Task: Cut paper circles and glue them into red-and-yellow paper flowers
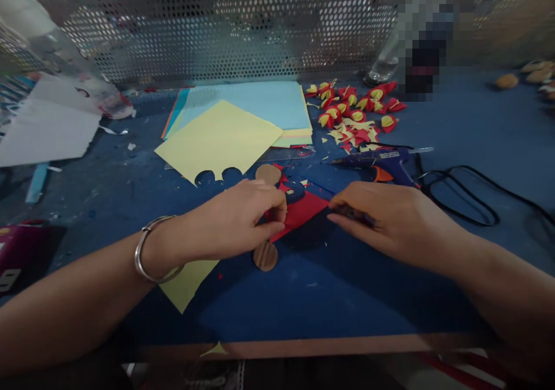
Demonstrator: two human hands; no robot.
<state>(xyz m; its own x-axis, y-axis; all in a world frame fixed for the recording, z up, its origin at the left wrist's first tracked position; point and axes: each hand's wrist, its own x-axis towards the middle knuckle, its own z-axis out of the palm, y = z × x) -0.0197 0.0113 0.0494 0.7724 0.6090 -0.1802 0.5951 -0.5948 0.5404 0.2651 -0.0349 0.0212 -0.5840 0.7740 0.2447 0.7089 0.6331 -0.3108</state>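
A piece of red paper [301,212] with a curved cut-out along its upper edge is stretched between my hands, slightly above the table. My left hand [236,216], a silver bangle on its wrist, is closed on the paper's left part. At the paper's right corner, my right hand [381,219] has thumb and forefinger pinched together. Something dark shows under its curled fingers; I cannot make out what. Round wooden discs lie close to my left hand, one beyond it [267,174] and one nearer me [265,256]. Small red scraps surround the farther disc.
A notched yellow sheet [221,138] rests on a stack of coloured paper [260,104]. Red-and-yellow paper petals [342,108] stand in a heap behind a blue glue gun [381,159] with a looping black cord [468,216]. A perforated metal panel [243,32] closes the back.
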